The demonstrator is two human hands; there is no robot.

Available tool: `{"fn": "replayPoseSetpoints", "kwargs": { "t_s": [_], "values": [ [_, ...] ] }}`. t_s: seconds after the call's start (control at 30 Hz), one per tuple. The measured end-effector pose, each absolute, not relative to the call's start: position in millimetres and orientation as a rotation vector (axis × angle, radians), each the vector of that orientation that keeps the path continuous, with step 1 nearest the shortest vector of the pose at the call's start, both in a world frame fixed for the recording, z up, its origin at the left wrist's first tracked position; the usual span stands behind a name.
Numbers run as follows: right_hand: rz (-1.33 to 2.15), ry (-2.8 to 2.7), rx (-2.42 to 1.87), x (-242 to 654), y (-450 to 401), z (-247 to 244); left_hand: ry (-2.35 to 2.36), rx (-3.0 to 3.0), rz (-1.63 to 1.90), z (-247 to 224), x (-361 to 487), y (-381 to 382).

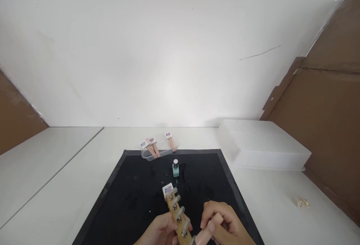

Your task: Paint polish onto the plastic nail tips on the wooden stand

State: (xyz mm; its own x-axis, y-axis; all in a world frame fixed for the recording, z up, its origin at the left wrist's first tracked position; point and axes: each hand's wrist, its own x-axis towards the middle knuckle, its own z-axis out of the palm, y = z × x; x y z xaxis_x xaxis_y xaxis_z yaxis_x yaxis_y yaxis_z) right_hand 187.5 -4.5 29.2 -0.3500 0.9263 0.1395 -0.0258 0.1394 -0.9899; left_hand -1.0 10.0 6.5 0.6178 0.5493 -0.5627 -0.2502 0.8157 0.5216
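My left hand (165, 225) is wrapped round a narrow wooden strip (182, 233), which tilts up and away. A row of translucent, nail-like pieces stands along it on round silver studs. At its far end shows a white square piece (168, 189) with a purple print; whether it is joined to the strip, I cannot tell. My right hand (225, 224) grips a pale pink block-like stick (208, 232) between thumb and fingers, close to the strip's near end. The stick's lower end runs near the frame edge. Beyond the strip stands a small teal nail polish bottle (176, 170).
A clear tray (149, 157) at the black mat's (135, 192) far edge holds several pink sticks with printed white square ends. A translucent white box (267, 147) stands right of the mat. Small beige rings (300, 202) lie on the white table. Brown cardboard (323, 106) walls the right side.
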Motion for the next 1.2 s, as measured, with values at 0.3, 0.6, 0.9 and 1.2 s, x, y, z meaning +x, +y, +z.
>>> {"fn": "replayPoseSetpoints", "kwargs": {
  "t_s": [0.3,0.6,0.9,1.2],
  "values": [
    [1.303,-1.503,-0.907,188.2,-5.3,23.8,0.726,0.289,0.601,10.3,-3.9,10.4],
    [1.246,-1.508,-0.696,187.0,-3.5,27.0,0.683,0.192,0.653,6.6,-5.0,10.0],
    [1.187,-1.558,-0.707,185.9,0.1,29.3,0.651,0.181,0.643,3.8,-5.4,12.0],
    [1.177,-1.524,-0.803,187.4,-1.5,30.3,0.635,0.187,0.637,1.3,-6.0,13.8]
  ]
}}
